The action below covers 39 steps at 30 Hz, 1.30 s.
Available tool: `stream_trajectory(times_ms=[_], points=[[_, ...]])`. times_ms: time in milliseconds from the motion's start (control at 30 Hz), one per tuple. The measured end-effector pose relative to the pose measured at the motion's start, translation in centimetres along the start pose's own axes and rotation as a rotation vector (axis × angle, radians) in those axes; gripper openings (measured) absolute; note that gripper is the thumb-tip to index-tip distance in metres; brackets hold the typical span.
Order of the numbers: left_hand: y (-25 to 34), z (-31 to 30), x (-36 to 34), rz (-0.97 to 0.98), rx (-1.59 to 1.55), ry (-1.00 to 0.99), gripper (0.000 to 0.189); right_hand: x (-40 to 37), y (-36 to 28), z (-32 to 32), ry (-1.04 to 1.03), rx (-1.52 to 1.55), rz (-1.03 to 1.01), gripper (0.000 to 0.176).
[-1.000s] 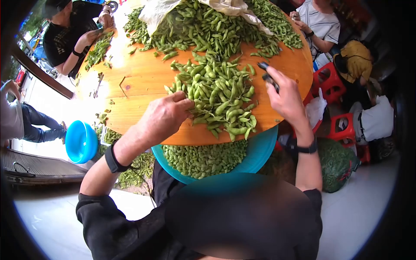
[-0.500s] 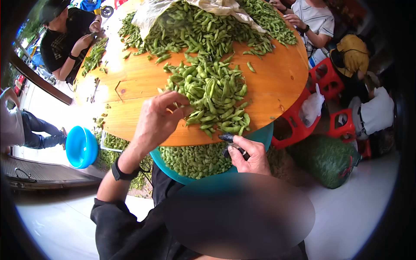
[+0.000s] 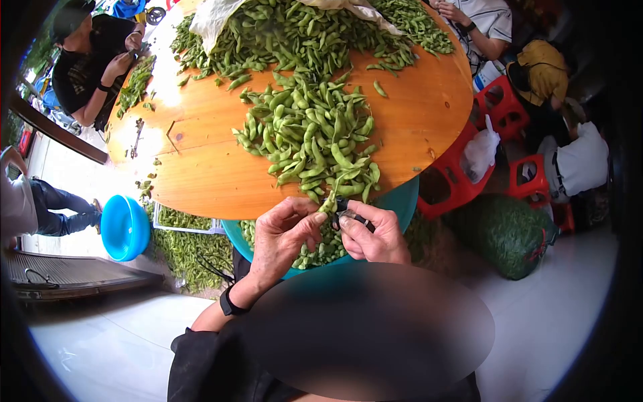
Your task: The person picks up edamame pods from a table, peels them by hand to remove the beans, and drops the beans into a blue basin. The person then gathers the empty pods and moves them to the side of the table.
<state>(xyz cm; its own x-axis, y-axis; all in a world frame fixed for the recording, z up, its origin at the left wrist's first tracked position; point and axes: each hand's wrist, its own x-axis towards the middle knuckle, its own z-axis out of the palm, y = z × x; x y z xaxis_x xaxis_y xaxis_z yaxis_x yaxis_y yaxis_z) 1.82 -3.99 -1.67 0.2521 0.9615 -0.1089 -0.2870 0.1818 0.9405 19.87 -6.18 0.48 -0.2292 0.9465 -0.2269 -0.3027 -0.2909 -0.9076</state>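
Over the near edge of the wooden table, my left hand point(image 3: 287, 230) pinches a green soybean pod point(image 3: 328, 203) between thumb and fingertips. My right hand point(image 3: 375, 234) is closed round a small black tool point(image 3: 342, 204), whose dark tip meets the pod; the fingers hide most of the tool, so its exact kind does not show. Just beyond both hands lies a heap of green pods point(image 3: 315, 134). Below them a teal basin point(image 3: 402, 201), partly covered by the hands and the table, contains shelled green beans point(image 3: 315, 256).
A larger pod pile point(image 3: 288, 40) under pale cloth covers the far side of the round table point(image 3: 214, 161). People sit left and right. Pods lie on the floor by a blue basin point(image 3: 125, 228). At right are red stools point(image 3: 455, 174) and a full green sack point(image 3: 499, 234).
My left hand has come back from the heap toward my right hand, with a pod now in its fingers. The right hand's black tool now touches that pod.
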Motion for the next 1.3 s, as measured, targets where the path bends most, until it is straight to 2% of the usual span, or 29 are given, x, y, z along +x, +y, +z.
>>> stream_trajectory(times_ms=[133,267,333,367,467,533,600,800,933,1000,1033,1067,1133,1167,1200,1267,1300], points=[[-0.1,0.2,-0.3,-0.030,-0.014,0.041,0.012,0.0,-0.3,0.3,-0.015,-0.016,0.024,0.015],[0.1,0.7,-0.1,0.036,-0.045,0.123,0.012,-0.2,0.1,0.3,-0.056,-0.017,0.097,0.016],[0.0,0.6,0.1,0.055,-0.046,0.151,0.012,-0.7,0.6,1.0,0.081,-0.331,-0.103,0.015],[-0.3,0.4,0.2,0.041,-0.027,0.100,0.012,-0.6,0.9,1.1,0.132,-0.431,-0.304,0.015],[-0.8,0.7,0.0,0.014,-0.023,0.056,0.012,-0.7,0.4,0.9,0.186,-0.500,-0.319,0.016],[-0.8,0.8,-0.3,-0.007,-0.024,0.035,0.013,-0.5,0.4,0.8,0.179,-0.445,-0.284,0.016],[-1.1,0.9,-0.5,0.002,-0.032,0.038,0.013,-0.5,0.7,0.5,0.101,-0.223,-0.176,0.017],[-1.6,1.3,-0.7,0.045,-0.015,0.064,0.014,-0.3,0.5,-0.1,0.025,-0.064,-0.021,0.009],[-1.7,1.1,-0.8,0.094,0.066,0.063,0.016,-0.3,0.7,-0.4,-0.028,0.004,-0.003,0.015],[-1.7,1.0,-0.9,0.075,0.034,0.036,0.016,-0.3,0.9,-0.2,0.013,-0.130,-0.128,0.014],[-1.7,0.9,-1.0,0.057,0.001,0.010,0.017,-0.2,0.8,-0.4,0.015,-0.129,-0.128,0.014],[-1.5,0.7,-0.9,0.055,0.003,0.008,0.017,-0.2,0.7,-0.6,-0.039,-0.044,-0.092,0.014],[-1.0,0.1,-0.6,-0.183,-0.363,-0.164,0.026,0.0,0.6,-1.3,-0.091,0.043,-0.059,0.014],[-1.8,-0.2,-0.4,-0.239,-0.584,-0.291,0.032,0.1,0.7,-1.7,-0.164,0.176,0.029,0.013],[-2.0,-0.3,-0.3,-0.239,-0.583,-0.290,0.032,0.2,0.7,-1.9,-0.238,0.309,0.118,0.013],[-2.0,-0.5,-0.1,-0.291,-0.746,-0.392,0.030,0.1,0.4,-1.5,-0.215,0.276,0.112,0.014],[-1.4,-0.2,-0.1,-0.304,-0.698,-0.362,0.031,0.0,0.2,-1.4,-0.186,0.220,0.086,0.013]])
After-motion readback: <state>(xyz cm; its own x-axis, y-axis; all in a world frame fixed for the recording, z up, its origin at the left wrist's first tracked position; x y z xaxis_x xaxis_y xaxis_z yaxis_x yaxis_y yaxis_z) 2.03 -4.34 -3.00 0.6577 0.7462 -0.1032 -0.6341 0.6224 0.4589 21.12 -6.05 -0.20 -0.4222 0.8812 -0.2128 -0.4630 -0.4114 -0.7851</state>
